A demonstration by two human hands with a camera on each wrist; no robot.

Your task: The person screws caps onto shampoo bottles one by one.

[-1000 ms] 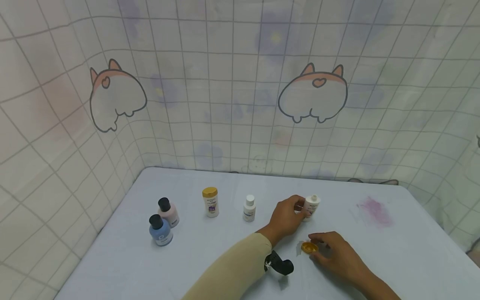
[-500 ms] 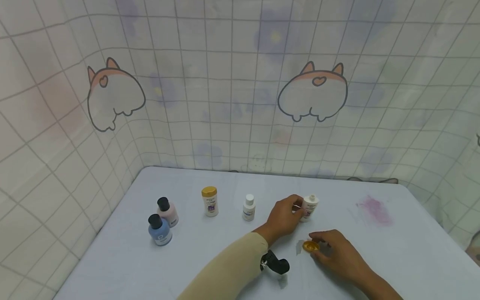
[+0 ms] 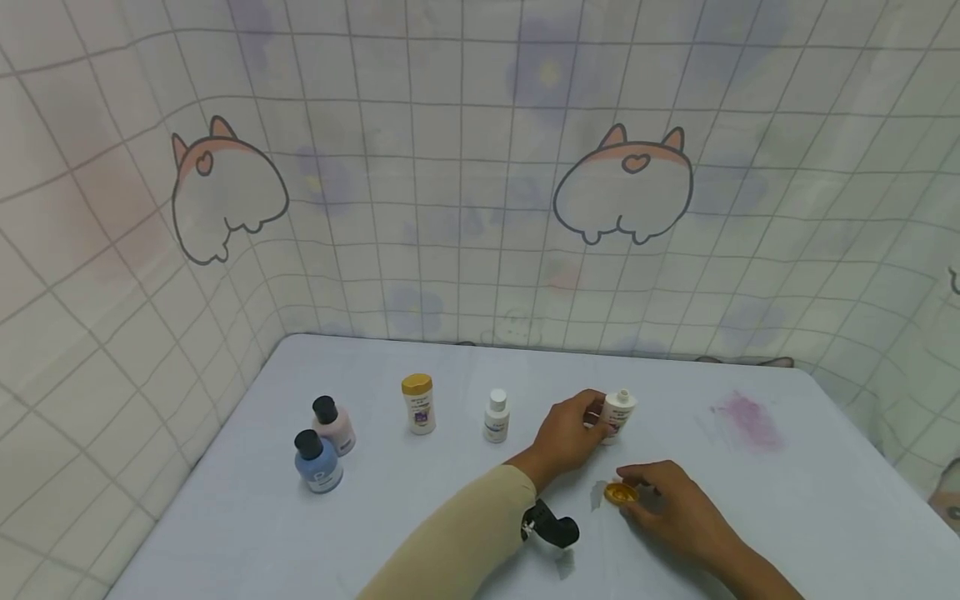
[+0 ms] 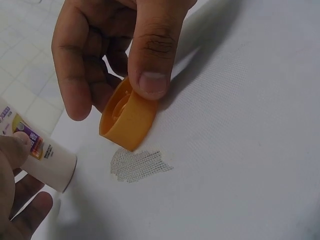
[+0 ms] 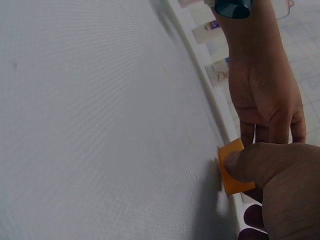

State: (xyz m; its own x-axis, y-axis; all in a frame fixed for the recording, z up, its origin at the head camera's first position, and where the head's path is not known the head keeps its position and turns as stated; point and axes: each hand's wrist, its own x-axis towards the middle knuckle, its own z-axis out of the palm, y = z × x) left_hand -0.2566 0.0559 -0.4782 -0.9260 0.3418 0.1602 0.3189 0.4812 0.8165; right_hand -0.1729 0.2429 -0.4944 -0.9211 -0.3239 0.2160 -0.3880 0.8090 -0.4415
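Note:
My left hand (image 3: 567, 429) grips a white bottle (image 3: 619, 414) from its left side; the bottle's narrow white neck is uncapped. In the left wrist view a purple label faces up on the bottle (image 4: 56, 167), and the thumb lies over the label. Nearer me, my right hand (image 3: 672, 507) pinches a yellow-orange screw cap (image 3: 621, 493) low over the table, its hollow side showing. Close up in the left wrist view, the thumb presses the rim of the cap (image 4: 135, 122). From the right wrist view, the cap (image 5: 232, 172) sits under the thumb, and other fingers are partly hidden.
A blue bottle (image 3: 318, 468) and a pink bottle (image 3: 337, 433), both black-capped, stand at the left. Further right are a yellow-capped white bottle (image 3: 420, 412) and a small white bottle (image 3: 496, 423). A grey patch (image 3: 597, 495) and a pink stain (image 3: 750, 421) mark the white table.
The cap has tipped slightly in the right hand's fingers and shifted a touch to the right. Left hand and bottle stay nearly where they were; the head view has drifted a little.

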